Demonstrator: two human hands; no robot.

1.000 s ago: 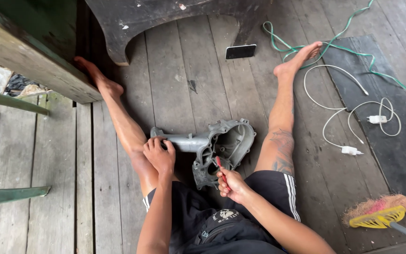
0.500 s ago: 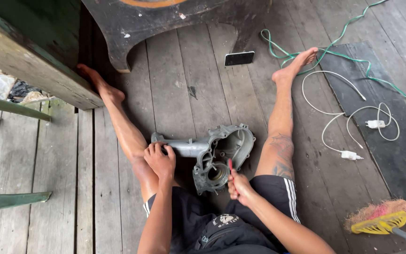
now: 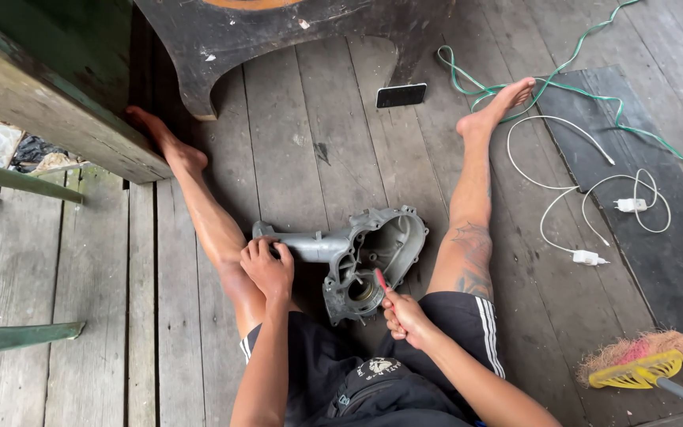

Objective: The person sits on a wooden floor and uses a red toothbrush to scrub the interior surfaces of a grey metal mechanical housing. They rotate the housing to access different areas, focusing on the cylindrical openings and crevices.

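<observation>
The left hand [image 3: 268, 269] covers part of the grey metal casing's [image 3: 373, 257] tubular arm, hiding its grip there. In the right hand [image 3: 405, 316], a red-handled tool [image 3: 381, 280] shows only a short stretch; its tip, inside the casing's round opening, is too small to make out. The broom [image 3: 634, 365] handle runs off the lower right corner. The green cable [image 3: 594, 93] leaves the frame at top and right. The dark wooden furniture [image 3: 294, 32] is cropped at the top edge.

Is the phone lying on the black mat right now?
No, the phone lies face up on the bare wooden floorboards near the dark table leg, well apart from the black mat.
</observation>
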